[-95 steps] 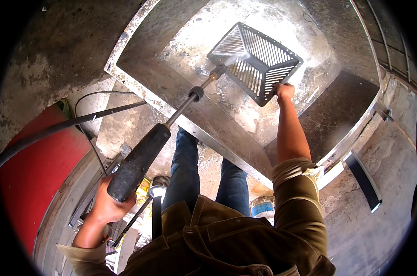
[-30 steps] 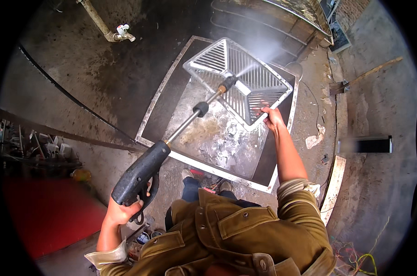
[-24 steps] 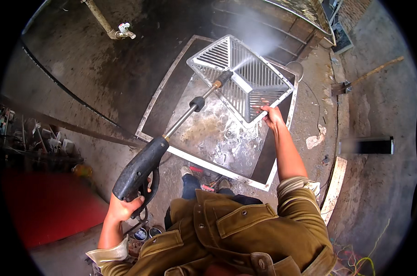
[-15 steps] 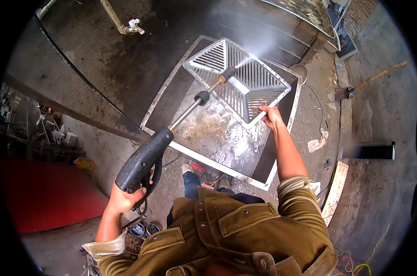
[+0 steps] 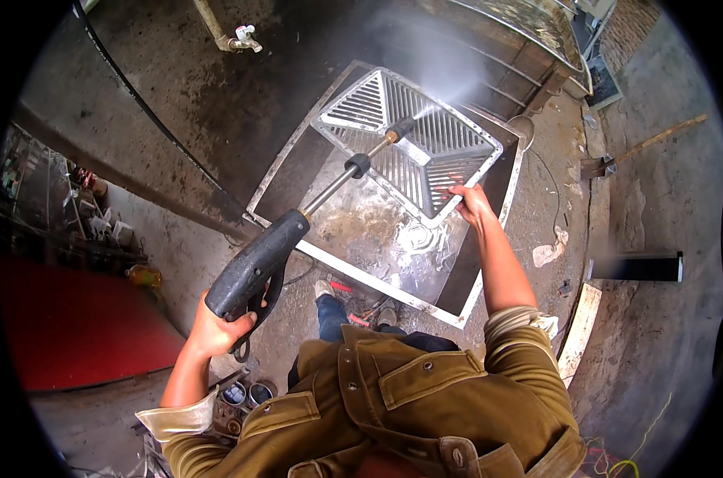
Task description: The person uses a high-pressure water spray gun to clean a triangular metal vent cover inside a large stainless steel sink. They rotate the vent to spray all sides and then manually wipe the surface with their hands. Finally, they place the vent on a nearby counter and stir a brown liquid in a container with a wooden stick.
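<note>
My left hand point(image 5: 218, 325) is closed round the grip of a black pressure washer gun point(image 5: 254, 267). Its metal lance points away and to the right, the nozzle over a slotted metal grille point(image 5: 457, 131). Water leaves the tip as a white mist point(image 5: 449, 76) past the grille's far edge. With my right hand point(image 5: 475, 205) I grip the grille's near right corner; some fingertips show through the slots. The grille is held tilted above a large metal basin point(image 5: 361, 280) with a pale rim. Its wet floor shines under the grille.
A tap point(image 5: 242, 38) on a pipe is at the far left, near a black hose point(image 5: 138, 99). A red surface point(image 5: 82, 327) lies at left beside cluttered shelves. At right are a wooden-handled shovel point(image 5: 648, 143), a crumpled rag point(image 5: 550, 248) and a plank point(image 5: 578, 334).
The washer gun and my left hand have shifted slightly to the right. The grille has moved a little to the left and down. Spray continues.
</note>
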The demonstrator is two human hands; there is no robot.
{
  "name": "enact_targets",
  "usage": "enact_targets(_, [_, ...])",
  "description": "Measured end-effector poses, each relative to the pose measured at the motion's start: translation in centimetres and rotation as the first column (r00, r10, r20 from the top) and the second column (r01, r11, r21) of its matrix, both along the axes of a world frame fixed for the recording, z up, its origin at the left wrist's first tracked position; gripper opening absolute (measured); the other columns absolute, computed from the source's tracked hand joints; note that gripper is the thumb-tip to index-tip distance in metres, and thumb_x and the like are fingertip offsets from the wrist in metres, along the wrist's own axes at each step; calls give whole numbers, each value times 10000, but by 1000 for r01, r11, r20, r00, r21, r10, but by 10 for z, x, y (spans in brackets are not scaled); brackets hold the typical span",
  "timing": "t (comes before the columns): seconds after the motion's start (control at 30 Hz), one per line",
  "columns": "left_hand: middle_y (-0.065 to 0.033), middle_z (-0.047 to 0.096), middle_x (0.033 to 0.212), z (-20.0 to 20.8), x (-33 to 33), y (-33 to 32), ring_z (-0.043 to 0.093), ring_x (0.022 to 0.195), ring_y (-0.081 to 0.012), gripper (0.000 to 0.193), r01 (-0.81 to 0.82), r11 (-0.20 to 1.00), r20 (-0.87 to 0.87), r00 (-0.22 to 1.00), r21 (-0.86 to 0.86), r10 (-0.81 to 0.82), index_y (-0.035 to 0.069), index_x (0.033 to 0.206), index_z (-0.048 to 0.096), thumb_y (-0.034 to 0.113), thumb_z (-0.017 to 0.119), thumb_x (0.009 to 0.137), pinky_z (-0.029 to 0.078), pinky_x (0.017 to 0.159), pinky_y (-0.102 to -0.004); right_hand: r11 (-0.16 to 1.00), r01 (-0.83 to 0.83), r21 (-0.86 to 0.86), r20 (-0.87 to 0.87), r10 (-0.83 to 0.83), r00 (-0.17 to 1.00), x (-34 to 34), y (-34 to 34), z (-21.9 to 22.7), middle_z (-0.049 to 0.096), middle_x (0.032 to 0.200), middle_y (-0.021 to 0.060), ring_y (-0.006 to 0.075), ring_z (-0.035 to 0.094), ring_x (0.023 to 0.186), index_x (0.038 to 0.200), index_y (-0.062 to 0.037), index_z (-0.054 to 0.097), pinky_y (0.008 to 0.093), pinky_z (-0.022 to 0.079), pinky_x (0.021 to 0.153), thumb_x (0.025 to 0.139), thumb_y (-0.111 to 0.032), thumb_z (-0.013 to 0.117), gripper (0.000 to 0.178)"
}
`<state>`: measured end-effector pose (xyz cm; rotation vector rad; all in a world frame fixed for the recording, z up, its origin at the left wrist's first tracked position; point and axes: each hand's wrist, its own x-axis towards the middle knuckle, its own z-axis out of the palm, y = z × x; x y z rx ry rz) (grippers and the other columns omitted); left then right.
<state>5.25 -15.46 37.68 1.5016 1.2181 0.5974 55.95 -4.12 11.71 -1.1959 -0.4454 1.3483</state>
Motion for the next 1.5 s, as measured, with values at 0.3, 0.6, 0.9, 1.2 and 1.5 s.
enact_targets(0.3, [-45, 661, 897, 6, 5, 4, 609, 844, -119, 393, -16, 1000, -29, 999, 22, 17, -1, 1062, 634, -25, 594, 671, 479, 791, -277, 994, -103, 19, 19, 103, 994, -11, 0, 26, 641, 951, 179, 277, 660, 842, 1187, 41, 503, 334, 566, 661, 783, 101, 533, 409])
enact_targets(0.6, [-31, 677, 843, 5, -1, 12, 610, 771, -104, 328, 39, 999, -80, 996, 19, -38, 15, 993, 661, -10, 613, 669, 487, 730, -265, 996, -89, -11, 55, 89, 994, 3, 9, 6, 674, 951, 222, 263, 665, 734, 1144, 34, 496, 320, 560, 612, 786, 94, 527, 365])
enact_targets(0.9, [-17, 665, 778, 8, 5, 7, 579, 678, -94, 272, 33, 999, -69, 997, 31, -31, 29, 915, 662, 17, 644, 644, 469, 647, -262, 982, -186, 34, 78, 183, 980, 8, 19, 16, 649, 1006, 229, 271, 656, 818, 1219, 2, 461, 341, 564, 721, 788, 114, 485, 446])
enact_targets(1.2, [-34, 664, 775, 13, -1, 1, 590, 671, -117, 266, 128, 992, -76, 989, 7, -127, 27, 897, 675, 13, 658, 632, 478, 663, -274, 999, -45, 23, 30, 45, 999, 16, 26, 31, 661, 936, 224, 271, 659, 729, 1122, 71, 509, 356, 572, 652, 779, 106, 512, 344])
enact_targets(1.5, [-41, 673, 814, 4, -1, -1, 597, 723, -111, 293, 119, 993, -79, 990, -21, -120, 23, 927, 656, 5, 643, 635, 478, 686, -270, 999, 36, 1, 206, -35, 978, 41, 28, 30, 669, 957, 220, 269, 659, 728, 1189, 24, 478, 348, 569, 635, 780, 107, 521, 420])
